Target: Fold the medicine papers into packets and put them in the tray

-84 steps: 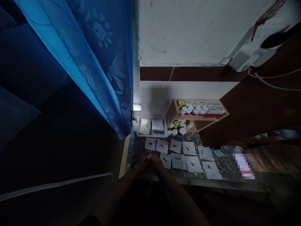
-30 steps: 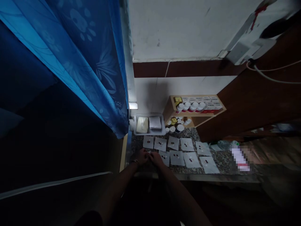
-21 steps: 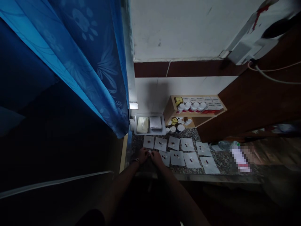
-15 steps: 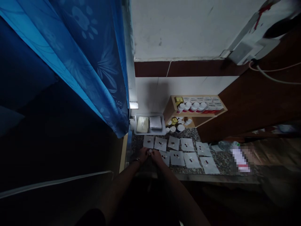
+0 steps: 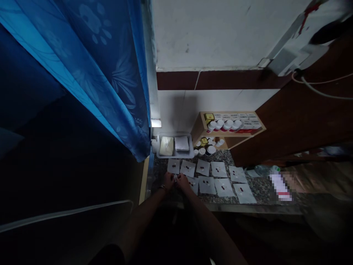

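Note:
My left hand and my right hand meet just above the near edge of a speckled granite counter. Between their fingertips they pinch a small white item, too small and dim to identify. Rows of white paper squares lie on the counter, each bearing small dark-red and white pills. The nearest squares are partly hidden behind my hands. Behind the papers stands a grey plastic tray holding two pale packets.
A wooden shelf with white pill bottles and boxes stands against the wall behind the counter. A blue curtain hangs along the left. A plastic bottle and a blurred-out item lie at the right.
My hands have drawn closer together around the small white item and sit slightly farther up the counter. The whole view has shifted slightly with my head.

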A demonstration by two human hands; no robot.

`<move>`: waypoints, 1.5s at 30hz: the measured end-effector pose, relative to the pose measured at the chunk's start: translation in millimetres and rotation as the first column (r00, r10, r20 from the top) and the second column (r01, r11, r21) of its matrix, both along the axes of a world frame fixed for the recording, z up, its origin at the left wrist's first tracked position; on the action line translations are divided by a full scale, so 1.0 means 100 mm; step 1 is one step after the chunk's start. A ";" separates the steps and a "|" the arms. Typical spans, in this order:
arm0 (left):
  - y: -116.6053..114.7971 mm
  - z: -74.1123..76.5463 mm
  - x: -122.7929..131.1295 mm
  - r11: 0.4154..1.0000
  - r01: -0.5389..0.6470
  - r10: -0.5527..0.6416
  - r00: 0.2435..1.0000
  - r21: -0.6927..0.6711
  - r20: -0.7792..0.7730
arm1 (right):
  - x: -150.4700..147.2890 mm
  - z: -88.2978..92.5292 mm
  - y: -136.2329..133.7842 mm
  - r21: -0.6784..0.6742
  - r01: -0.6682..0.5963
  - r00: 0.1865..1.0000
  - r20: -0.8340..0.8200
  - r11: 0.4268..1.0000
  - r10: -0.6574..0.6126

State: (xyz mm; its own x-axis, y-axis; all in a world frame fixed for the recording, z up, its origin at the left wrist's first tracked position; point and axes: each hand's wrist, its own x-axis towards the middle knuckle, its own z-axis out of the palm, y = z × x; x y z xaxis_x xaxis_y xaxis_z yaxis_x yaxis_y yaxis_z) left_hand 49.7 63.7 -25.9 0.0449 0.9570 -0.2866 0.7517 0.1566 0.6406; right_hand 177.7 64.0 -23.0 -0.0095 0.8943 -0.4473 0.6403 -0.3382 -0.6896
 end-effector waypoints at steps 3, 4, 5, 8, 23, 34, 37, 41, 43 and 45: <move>-0.01 0.01 0.02 1.000 -0.010 0.011 1.000 0.010 -0.023 | -0.02 -0.02 0.00 -0.001 0.028 0.996 0.080 1.000 -0.028; -0.01 0.02 0.03 1.000 -0.011 0.012 0.999 0.010 -0.033 | -0.02 -0.03 -0.01 -0.006 0.039 0.996 0.080 0.999 -0.038; -0.02 0.02 0.05 1.000 -0.011 0.011 0.999 0.006 -0.037 | -0.02 -0.04 -0.02 -0.012 0.051 0.997 0.065 0.999 -0.050; -0.02 0.03 0.09 0.999 -0.031 0.031 0.999 -0.024 -0.022 | 0.00 -0.09 -0.06 -0.013 0.067 0.997 -0.023 0.998 -0.067; 0.01 0.04 -0.23 0.963 -0.138 0.238 0.839 -0.232 0.489 | 0.07 -0.06 -0.03 0.021 -0.198 0.958 -0.210 0.980 0.197; -0.13 0.07 -0.27 0.890 -0.350 0.454 0.747 -0.294 0.486 | -0.12 0.22 -0.30 0.232 -0.118 0.987 -0.083 0.965 0.140; -0.12 0.15 -0.25 0.912 -0.318 0.408 0.761 -0.259 0.504 | -0.08 0.33 -0.33 0.237 -0.173 0.979 -0.062 0.956 0.193; -0.17 0.26 -0.19 0.938 -0.253 0.342 0.784 -0.237 0.517 | 0.05 0.41 -0.32 0.196 -0.225 0.974 0.022 0.954 0.225; -0.20 0.31 -0.16 0.944 -0.225 0.322 0.789 -0.241 0.523 | 0.11 0.42 -0.32 0.192 -0.262 0.965 0.057 0.946 0.256; -0.24 0.36 -0.12 0.946 -0.216 0.316 0.787 -0.243 0.530 | 0.16 0.40 -0.32 0.188 -0.290 0.957 0.063 0.938 0.283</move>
